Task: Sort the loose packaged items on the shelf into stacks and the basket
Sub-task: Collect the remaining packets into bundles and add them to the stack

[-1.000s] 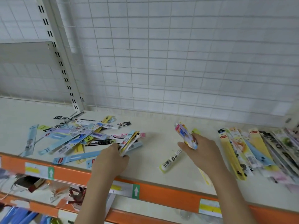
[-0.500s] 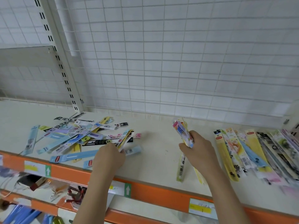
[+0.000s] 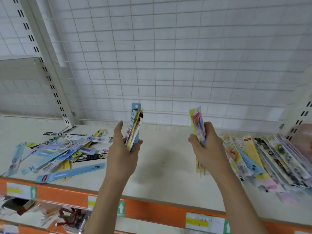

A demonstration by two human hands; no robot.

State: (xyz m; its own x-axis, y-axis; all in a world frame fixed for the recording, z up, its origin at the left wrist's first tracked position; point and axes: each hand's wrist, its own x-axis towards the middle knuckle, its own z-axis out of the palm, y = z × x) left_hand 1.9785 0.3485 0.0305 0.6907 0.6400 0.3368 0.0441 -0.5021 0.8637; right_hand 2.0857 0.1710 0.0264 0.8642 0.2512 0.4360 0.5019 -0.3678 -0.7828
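Note:
My left hand (image 3: 122, 154) holds a small bundle of long flat packets (image 3: 134, 125) upright above the middle of the cream shelf (image 3: 162, 166). My right hand (image 3: 206, 149) grips a second bundle of packets (image 3: 197, 125), also upright, with its lower ends showing below the hand. A loose pile of blue, yellow and black packets (image 3: 57, 149) lies scattered on the left of the shelf. Overlapping rows of sorted packets (image 3: 263, 159) lie on the right. No basket is clearly in view.
A white wire grid panel (image 3: 168, 56) backs the shelf, with a slotted upright (image 3: 42, 61) at the left. The orange front rail (image 3: 148, 210) carries price labels. A lower shelf (image 3: 42, 215) holds other goods. Something pink (image 3: 302, 137) sits at the far right.
My left hand lifted several packets off the loose pile and raised them upright. My right hand also rose with its bundle. The camera tilted upward.

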